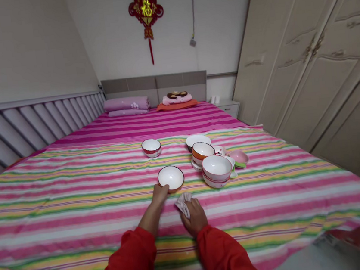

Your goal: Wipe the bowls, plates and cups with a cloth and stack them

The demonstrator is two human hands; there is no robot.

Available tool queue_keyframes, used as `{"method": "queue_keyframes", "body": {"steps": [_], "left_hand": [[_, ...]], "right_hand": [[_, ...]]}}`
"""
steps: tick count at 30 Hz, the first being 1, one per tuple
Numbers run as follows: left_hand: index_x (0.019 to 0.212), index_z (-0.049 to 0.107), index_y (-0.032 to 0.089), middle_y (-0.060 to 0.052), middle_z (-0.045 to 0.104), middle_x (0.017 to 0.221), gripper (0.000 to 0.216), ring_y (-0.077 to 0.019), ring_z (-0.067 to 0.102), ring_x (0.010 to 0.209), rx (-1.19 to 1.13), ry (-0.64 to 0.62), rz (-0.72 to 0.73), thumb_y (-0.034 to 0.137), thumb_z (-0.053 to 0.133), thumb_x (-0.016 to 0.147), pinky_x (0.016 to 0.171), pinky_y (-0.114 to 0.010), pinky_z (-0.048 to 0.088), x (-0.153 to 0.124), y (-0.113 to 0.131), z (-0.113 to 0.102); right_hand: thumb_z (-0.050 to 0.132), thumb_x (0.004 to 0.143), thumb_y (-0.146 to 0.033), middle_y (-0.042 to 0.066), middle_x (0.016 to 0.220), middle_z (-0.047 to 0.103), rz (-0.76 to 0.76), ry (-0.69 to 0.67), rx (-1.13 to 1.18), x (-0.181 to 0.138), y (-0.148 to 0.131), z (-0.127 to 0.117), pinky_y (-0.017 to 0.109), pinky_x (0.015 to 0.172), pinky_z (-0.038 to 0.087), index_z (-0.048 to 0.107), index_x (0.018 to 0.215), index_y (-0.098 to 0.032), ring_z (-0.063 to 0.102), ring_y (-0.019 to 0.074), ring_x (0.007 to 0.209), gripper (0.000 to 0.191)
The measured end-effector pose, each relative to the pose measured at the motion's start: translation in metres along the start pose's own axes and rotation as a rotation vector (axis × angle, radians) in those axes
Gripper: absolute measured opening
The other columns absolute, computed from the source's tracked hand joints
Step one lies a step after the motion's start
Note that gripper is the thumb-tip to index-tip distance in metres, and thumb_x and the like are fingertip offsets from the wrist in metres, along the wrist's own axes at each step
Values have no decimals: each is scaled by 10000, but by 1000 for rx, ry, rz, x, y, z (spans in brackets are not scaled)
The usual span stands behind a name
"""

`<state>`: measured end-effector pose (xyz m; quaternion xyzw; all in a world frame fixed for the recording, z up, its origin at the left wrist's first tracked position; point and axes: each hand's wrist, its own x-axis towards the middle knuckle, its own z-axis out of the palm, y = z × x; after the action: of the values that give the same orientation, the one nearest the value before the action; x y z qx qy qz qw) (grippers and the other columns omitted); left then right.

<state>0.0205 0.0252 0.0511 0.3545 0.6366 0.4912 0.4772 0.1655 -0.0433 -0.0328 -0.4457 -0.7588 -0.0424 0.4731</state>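
Note:
My left hand [159,194] grips the near rim of a white bowl with a dark rim [171,177] that sits on the striped bedsheet [76,198]. Just to its right, my right hand [196,217] is closed on a small white cloth [183,202] that lies against the sheet. Both arms wear red sleeves. A second white bowl with a red band [151,147] stands alone farther back.
A cluster of bowls [217,169] and small plates, one bowl orange-banded [202,151] and one pink [239,157], sits right of my hands. Folded pillows [126,105] lie by the headboard. A wardrobe [314,59] lines the right wall and a padded panel [19,127] the left.

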Motion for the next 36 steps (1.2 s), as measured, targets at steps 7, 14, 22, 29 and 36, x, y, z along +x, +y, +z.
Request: {"method": "queue_keyframes", "body": {"steps": [7, 14, 22, 29, 36], "left_hand": [[1092, 550, 85, -99, 688, 826, 477, -263, 679, 846, -417, -111, -180, 31, 473, 624, 727, -414, 580, -18, 4, 4], [1298, 468, 82, -117, 720, 887, 648, -235, 693, 796, -848, -348, -274, -7, 514, 657, 768, -362, 565, -29, -36, -9], [1424, 333, 201, -164, 662, 1161, 755, -307, 614, 1100, -873, -410, -238, 520, 609, 799, 931, -477, 496, -28, -47, -18], [1410, 362, 241, -136, 653, 1193, 667, -301, 619, 1090, -873, -380, -254, 436, 611, 823, 929, -493, 496, -27, -44, -17], [1308, 500, 155, -108, 714, 1036, 478, -247, 650, 1029, -888, -451, -209, 235, 581, 843, 970, -397, 480, -21, -54, -13]], "right_hand": [[477, 777, -156, 92, 860, 538, 13, -5, 61, -4, 5, 6, 377, 713, 444, 571, 922, -179, 477, 238, 805, 174], [459, 772, -143, 90, 852, 572, 41, 12, 143, -7, 8, 10, 398, 715, 466, 596, 943, -186, 512, 255, 817, 224], [477, 771, -160, 89, 1013, 663, 346, 9, 541, -14, 3, -15, 375, 812, 518, 621, 1097, -190, 617, 238, 936, 357], [451, 793, -207, 103, 1069, 657, 603, 287, 629, 39, -12, -46, 348, 771, 523, 542, 1209, -158, 639, 220, 922, 428], [479, 714, -67, 90, 987, 604, 5, -167, 119, 84, -49, -38, 366, 849, 452, 621, 1066, -180, 536, 239, 974, 396]]}}
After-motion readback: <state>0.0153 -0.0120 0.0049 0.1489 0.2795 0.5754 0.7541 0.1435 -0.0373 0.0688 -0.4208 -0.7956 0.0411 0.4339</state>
